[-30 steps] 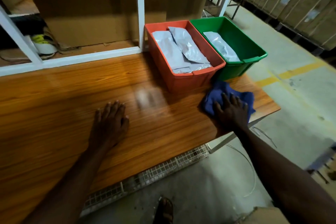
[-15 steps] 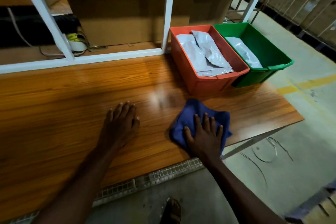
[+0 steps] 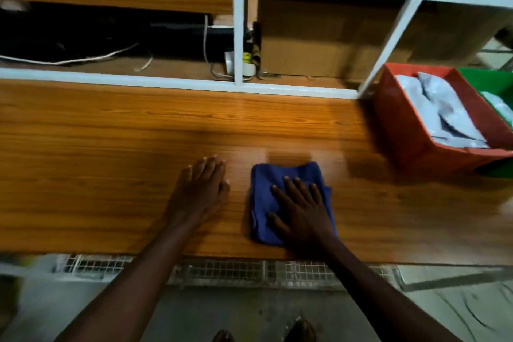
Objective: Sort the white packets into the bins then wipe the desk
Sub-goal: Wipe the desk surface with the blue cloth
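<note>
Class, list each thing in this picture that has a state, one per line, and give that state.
Left hand: open, flat on desk.
Right hand: open, pressing cloth.
Blue cloth: folded, flat on desk.
Red bin: holds white packets.
Green bin: holds a packet.

The green bin at 3 o'clock is cut by the edge; the right hand hides part of the blue cloth.

1. I can read no text, label, brand or number anywhere here.
2. The small yellow-and-black item on the shelf, well beyond my hands, bears markings too blurred for me to read.
</note>
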`<state>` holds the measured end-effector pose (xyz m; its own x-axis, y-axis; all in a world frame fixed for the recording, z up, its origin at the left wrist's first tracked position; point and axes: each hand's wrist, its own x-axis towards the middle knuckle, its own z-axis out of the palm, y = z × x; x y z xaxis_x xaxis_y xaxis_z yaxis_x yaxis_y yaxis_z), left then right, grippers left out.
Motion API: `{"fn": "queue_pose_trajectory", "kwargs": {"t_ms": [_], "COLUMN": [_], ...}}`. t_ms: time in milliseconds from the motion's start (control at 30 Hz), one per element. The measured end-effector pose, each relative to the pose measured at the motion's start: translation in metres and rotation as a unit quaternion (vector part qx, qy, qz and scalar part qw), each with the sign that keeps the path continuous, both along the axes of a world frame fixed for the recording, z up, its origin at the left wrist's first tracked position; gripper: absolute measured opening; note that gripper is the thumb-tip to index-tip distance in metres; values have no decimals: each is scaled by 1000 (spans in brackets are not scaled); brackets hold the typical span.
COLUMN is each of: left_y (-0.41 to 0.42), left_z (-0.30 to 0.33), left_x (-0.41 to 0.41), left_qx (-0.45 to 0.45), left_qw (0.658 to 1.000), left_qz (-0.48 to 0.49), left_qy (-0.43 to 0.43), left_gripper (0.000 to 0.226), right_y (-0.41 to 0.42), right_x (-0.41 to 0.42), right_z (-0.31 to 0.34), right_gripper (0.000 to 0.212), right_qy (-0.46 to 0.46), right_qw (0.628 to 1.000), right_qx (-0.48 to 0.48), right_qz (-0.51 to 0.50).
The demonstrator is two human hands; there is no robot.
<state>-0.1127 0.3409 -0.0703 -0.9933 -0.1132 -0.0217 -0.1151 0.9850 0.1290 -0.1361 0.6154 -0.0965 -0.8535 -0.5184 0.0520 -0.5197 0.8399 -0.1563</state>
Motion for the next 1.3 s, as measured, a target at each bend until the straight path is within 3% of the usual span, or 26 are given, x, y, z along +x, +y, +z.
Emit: {"fn": "queue_pose_trajectory", "kwargs": {"t_ms": [67, 200, 333, 533, 733, 967, 1133, 1300], "left_y": [-19, -48, -75, -113, -164, -210, -263, -337], "left_z": [2, 4, -1, -5, 7, 33, 52, 50], "left_x": [10, 27, 38, 43, 56, 79, 122, 199], "left_qx": [2, 39, 74, 107, 70, 93, 139, 101], "left_qw": [1000, 998, 995, 990, 986, 972, 940, 931], "left_qz": [14, 44, 46, 83, 133, 169, 223, 268], "left_qy": [2, 12, 39, 46, 74, 136, 216, 228], "left_gripper": [62, 67, 73, 74, 69, 60, 58, 58], "right_y": [-16, -62, -110, -163, -231, -315, -399, -501], "right_x": [-5, 0, 18, 1, -12, -5, 14, 68], "right_z": [-2, 0, -6, -10, -1, 22, 32, 35], "right_gripper": [72, 75, 64, 52, 63, 62, 48, 45], "right_qy": [6, -2, 20, 62, 89, 87, 83, 94], "right_qw": [999, 994, 999, 993, 965, 942, 919, 882], "right_qx": [1, -9, -22, -66, -196, -242, -267, -266], "right_qz": [33, -107, 33, 78, 147, 217, 277, 377]}}
